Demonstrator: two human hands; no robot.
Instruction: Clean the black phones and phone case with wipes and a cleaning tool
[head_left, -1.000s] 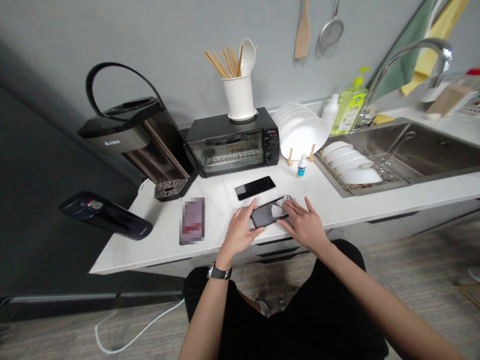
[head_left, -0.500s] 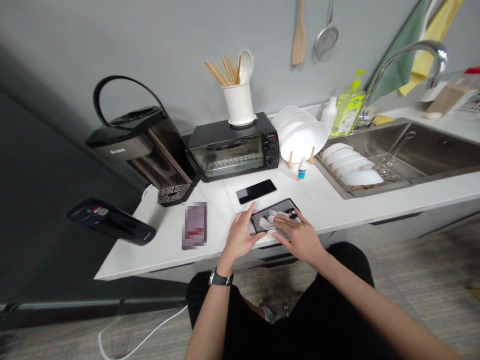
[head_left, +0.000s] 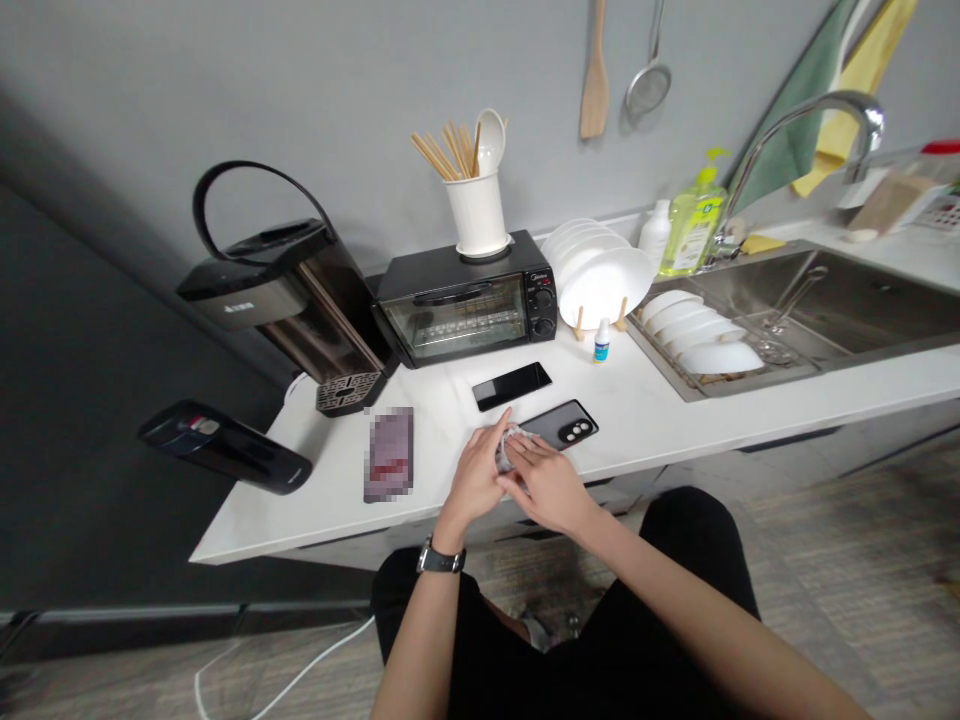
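Note:
A dark phone case (head_left: pixel 556 424) with camera cutouts lies at the counter's front edge. My left hand (head_left: pixel 478 472) rests at its left end, thumb and fingers apart around that end. Under the fingers of my right hand (head_left: pixel 546 484) is a crumpled whitish cloth or tissue (head_left: pixel 504 452), pressed on the left part of the case. Just behind lies a black phone (head_left: pixel 513 386), screen up. A small white bottle with a blue label (head_left: pixel 601 342) stands behind and to the right of the case.
A toaster oven (head_left: pixel 465 318) stands at the wall, a water dispenser (head_left: pixel 300 310) to its left. A dark flask (head_left: pixel 225 448) and a blurred-out flat item (head_left: pixel 390 455) are at the left. White plates (head_left: pixel 606 285) and the sink (head_left: pixel 832 300) are at the right.
My right hand has slid left along the case with the cloth, close to my left hand. The camera cutouts at the right end now show.

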